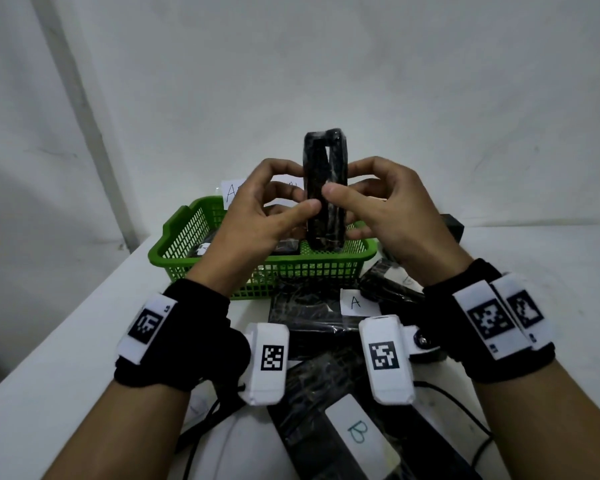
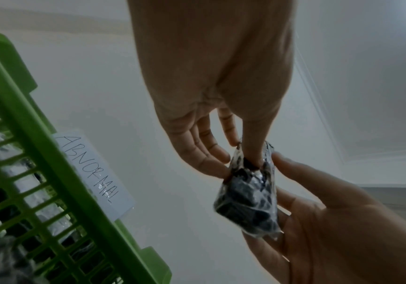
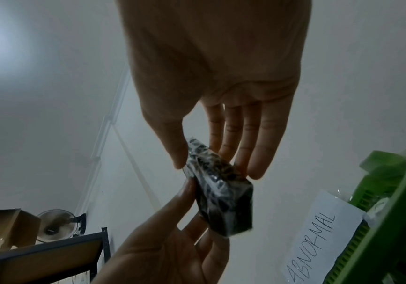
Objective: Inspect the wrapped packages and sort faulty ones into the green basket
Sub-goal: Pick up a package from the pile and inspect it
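I hold a black package wrapped in clear film (image 1: 324, 188) upright over the green basket (image 1: 222, 268). My left hand (image 1: 291, 199) pinches its left edge between thumb and fingers. My right hand (image 1: 347, 195) pinches its right edge the same way. In the left wrist view the left hand (image 2: 235, 167) grips the package (image 2: 248, 196) near its top, beside the basket (image 2: 26, 134), which carries a paper label reading ABNORMAL (image 2: 92, 173). In the right wrist view the right hand (image 3: 216, 167) holds the package (image 3: 223, 201) between thumb and fingers, with the basket (image 3: 391, 221) at the right.
Several more wrapped black packages lie on the white table (image 1: 84, 323) near me, one with an A label (image 1: 355, 302), one with a B label (image 1: 357, 431). Other packages (image 1: 284, 245) lie in the basket. Cables run across the table front. A shelf (image 3: 38, 249) stands off to one side.
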Action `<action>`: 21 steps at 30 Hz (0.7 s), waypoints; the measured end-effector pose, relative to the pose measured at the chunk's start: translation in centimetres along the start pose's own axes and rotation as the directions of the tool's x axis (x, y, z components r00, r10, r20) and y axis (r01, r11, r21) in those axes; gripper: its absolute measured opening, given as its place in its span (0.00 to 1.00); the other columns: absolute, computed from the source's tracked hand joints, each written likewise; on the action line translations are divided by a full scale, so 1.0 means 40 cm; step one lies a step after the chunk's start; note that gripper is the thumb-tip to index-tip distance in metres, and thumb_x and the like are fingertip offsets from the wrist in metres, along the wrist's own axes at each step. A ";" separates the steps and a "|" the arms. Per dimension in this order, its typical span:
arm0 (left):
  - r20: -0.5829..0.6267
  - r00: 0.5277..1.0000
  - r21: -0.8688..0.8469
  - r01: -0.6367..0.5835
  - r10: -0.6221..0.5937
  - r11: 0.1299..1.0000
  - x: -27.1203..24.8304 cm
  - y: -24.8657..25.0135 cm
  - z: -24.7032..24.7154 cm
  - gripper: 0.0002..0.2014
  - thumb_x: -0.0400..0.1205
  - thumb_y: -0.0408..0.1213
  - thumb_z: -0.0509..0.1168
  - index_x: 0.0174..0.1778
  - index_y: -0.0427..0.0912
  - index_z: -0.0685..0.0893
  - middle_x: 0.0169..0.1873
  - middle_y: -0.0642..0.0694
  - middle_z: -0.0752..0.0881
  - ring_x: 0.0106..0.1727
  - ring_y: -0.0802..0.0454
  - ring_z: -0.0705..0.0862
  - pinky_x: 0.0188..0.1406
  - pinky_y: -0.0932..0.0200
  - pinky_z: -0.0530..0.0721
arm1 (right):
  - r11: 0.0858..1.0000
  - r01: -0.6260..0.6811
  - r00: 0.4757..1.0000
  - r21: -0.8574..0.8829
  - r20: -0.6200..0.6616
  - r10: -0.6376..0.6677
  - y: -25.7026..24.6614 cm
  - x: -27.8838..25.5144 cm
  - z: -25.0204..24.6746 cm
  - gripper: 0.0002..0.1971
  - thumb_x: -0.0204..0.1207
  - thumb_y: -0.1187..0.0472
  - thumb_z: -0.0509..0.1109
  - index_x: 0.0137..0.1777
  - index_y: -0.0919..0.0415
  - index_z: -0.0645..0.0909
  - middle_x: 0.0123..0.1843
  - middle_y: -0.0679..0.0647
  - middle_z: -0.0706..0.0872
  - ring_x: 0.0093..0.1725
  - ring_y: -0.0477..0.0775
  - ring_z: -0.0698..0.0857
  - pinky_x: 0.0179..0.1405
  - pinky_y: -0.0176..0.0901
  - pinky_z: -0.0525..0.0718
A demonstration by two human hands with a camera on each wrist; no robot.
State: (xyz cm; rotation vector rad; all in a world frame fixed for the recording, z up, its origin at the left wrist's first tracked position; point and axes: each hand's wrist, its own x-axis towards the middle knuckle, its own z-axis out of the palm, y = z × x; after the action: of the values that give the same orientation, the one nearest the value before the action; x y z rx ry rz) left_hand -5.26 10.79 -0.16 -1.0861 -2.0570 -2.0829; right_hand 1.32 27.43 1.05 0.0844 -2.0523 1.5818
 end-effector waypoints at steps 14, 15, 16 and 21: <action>-0.003 0.998 -0.017 -0.065 0.065 0.998 0.000 0.008 -0.004 0.17 0.81 0.27 0.71 0.64 0.44 0.81 0.42 0.51 0.85 0.44 0.54 0.88 0.44 0.57 0.88 | 0.995 -0.028 1.000 0.093 -0.010 0.029 0.007 0.003 0.003 0.11 0.81 0.56 0.75 0.59 0.61 0.85 0.51 0.56 0.94 0.43 0.48 0.94 0.38 0.44 0.92; -0.010 0.997 -0.029 -0.071 0.071 0.997 0.001 0.006 -0.002 0.17 0.80 0.26 0.71 0.64 0.43 0.81 0.42 0.50 0.84 0.43 0.54 0.88 0.45 0.58 0.88 | 0.996 -0.039 0.999 0.077 0.009 0.038 0.009 0.003 0.004 0.12 0.81 0.53 0.74 0.59 0.60 0.86 0.52 0.55 0.93 0.43 0.46 0.93 0.38 0.42 0.91; -0.005 0.997 -0.036 -0.081 0.080 0.996 0.002 0.005 -0.001 0.18 0.80 0.25 0.71 0.64 0.42 0.81 0.42 0.49 0.84 0.43 0.53 0.88 0.45 0.58 0.88 | 0.995 -0.056 0.998 0.084 0.034 0.054 0.009 0.001 0.005 0.14 0.80 0.52 0.75 0.59 0.60 0.86 0.53 0.54 0.92 0.43 0.44 0.93 0.38 0.39 0.90; 0.030 0.991 0.048 -0.131 0.130 0.990 0.000 0.012 -0.001 0.15 0.84 0.25 0.67 0.64 0.44 0.84 0.47 0.48 0.88 0.50 0.49 0.89 0.53 0.56 0.89 | 0.998 -0.029 1.000 0.060 -0.011 0.029 0.016 0.003 0.000 0.16 0.73 0.56 0.82 0.58 0.59 0.86 0.53 0.55 0.92 0.50 0.48 0.93 0.36 0.36 0.88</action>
State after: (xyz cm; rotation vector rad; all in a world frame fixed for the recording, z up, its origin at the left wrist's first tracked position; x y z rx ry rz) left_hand -5.06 10.67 0.24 -1.2120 -1.9791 -1.9570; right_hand 0.97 27.65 0.54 0.0677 -2.0060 1.6583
